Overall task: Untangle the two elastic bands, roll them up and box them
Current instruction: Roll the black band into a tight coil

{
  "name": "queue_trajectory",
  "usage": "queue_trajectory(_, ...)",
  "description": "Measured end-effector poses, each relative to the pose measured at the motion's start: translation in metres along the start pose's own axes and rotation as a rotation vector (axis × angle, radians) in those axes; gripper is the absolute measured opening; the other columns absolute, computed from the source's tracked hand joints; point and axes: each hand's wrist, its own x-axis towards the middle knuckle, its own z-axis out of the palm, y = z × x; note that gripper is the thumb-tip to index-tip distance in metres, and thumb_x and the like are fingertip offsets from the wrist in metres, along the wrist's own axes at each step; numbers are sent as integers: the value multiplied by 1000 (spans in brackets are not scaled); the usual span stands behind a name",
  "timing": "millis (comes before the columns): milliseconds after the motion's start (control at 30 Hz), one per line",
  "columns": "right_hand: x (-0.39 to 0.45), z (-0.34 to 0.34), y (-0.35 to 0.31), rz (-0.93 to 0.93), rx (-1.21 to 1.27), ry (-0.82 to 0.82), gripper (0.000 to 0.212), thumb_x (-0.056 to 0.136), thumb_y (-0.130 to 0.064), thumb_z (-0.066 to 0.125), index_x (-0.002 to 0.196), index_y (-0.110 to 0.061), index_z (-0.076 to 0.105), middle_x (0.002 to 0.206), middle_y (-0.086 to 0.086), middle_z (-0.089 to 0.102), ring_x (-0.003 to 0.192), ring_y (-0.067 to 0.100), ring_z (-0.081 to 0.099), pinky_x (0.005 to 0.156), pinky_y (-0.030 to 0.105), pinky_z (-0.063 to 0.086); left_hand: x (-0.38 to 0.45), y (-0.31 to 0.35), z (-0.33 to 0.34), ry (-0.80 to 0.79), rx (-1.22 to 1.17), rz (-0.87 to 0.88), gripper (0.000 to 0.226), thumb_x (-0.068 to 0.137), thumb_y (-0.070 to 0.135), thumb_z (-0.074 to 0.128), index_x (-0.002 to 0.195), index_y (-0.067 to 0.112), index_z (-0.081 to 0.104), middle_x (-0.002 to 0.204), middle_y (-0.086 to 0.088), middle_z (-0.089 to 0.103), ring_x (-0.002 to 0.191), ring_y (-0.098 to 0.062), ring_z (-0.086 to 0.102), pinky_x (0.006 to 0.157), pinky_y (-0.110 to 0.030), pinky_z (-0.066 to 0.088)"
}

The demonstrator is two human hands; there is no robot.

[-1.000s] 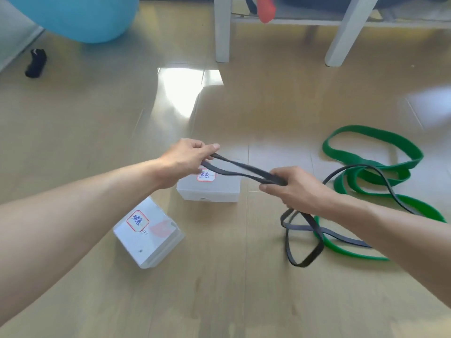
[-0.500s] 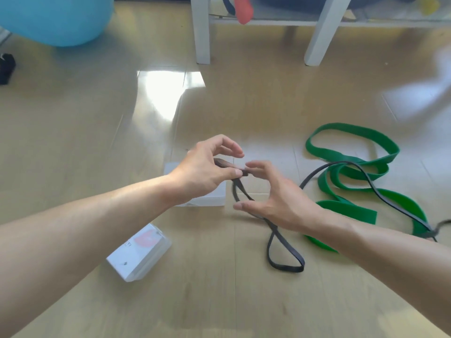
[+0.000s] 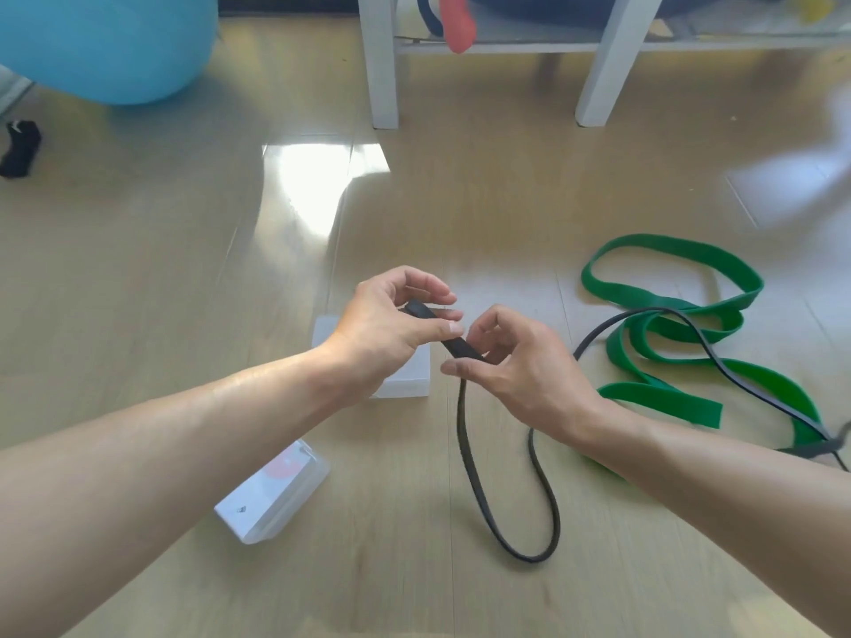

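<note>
A thin black elastic band [image 3: 467,458] hangs in a long loop down to the wooden floor. My left hand [image 3: 391,329] pinches its folded end between thumb and fingers. My right hand [image 3: 515,366] pinches the same band just below, thumb and forefinger curled round it. The band's far part trails right across a wide green elastic band [image 3: 667,352] that lies in loose coils on the floor. A white plastic box [image 3: 410,375] sits under my left hand, partly hidden. A second white box [image 3: 271,495] with a red label lies nearer me on the left.
White table legs [image 3: 380,62] stand at the back, with a red object [image 3: 458,25] hanging between them. A big blue ball [image 3: 106,43] fills the back left corner. A small black thing [image 3: 20,147] lies at the far left edge.
My hands came together from a stretched-out hold a second ago. The black band is folded between them and its loop now hangs lower, closer to me.
</note>
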Motion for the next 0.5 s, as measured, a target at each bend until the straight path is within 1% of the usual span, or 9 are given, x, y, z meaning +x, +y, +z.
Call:
queue_trajectory(67,0,0,1,-14,-10,24,25,79,-44,82,94,-34,66,79,-15,74,68,1,65,66,22,50,1,-2,3,12,-44,-7,24,82,2,83,98,12,69,102,-3,76,101,-23,77,98,-36,58)
queue_trajectory(133,1,0,4,-11,49,68,18,83,-40,80,99,-36,75,76,-16,73,66,0,64,66,23,49,4,-2,6,37,-179,-38,18,86,2,79,97,12,69,105,-6,75,111,-32,73,101,-40,57)
queue_trajectory(200,2,-1,6,-22,120,129,17,86,-34,78,104,-34,79,76,-14,71,68,4,64,67,28,52,7,-1,5,68,-278,-97,21,89,3,77,106,9,67,113,-11,73,117,-32,70,102,-39,57)
queue_trajectory(233,3,-2,7,-37,111,165,18,88,-32,77,106,-33,79,80,-13,71,72,6,65,70,31,54,9,-2,4,75,-301,-144,28,88,8,79,112,7,66,117,-12,71,117,-31,70,100,-37,58)
queue_trajectory(300,4,-4,8,-47,104,208,20,88,-30,77,107,-31,78,88,-11,70,82,10,67,77,34,56,9,-5,0,62,-311,-274,41,84,20,83,117,6,65,117,-11,69,108,-27,72,93,-34,60)
queue_trajectory(367,5,-6,10,-46,107,200,19,88,-29,77,107,-31,78,91,-11,70,86,9,67,80,33,55,7,-7,-2,32,-344,-365,36,82,24,84,109,6,67,101,-7,69,90,-19,70,84,-29,59)
queue_trajectory(433,5,-6,11,-44,65,131,22,87,-29,77,109,-34,76,96,-15,71,95,3,66,86,26,53,7,-9,-4,39,-370,-367,28,78,19,85,98,10,68,84,-2,68,74,-13,68,76,-24,57)
queue_trajectory(500,2,-5,9,-30,61,62,34,85,-34,79,117,-39,69,104,-21,71,106,-7,63,93,15,49,6,-9,-3,16,-363,-356,29,72,19,87,94,13,69,81,0,71,71,-11,69,75,-23,56)
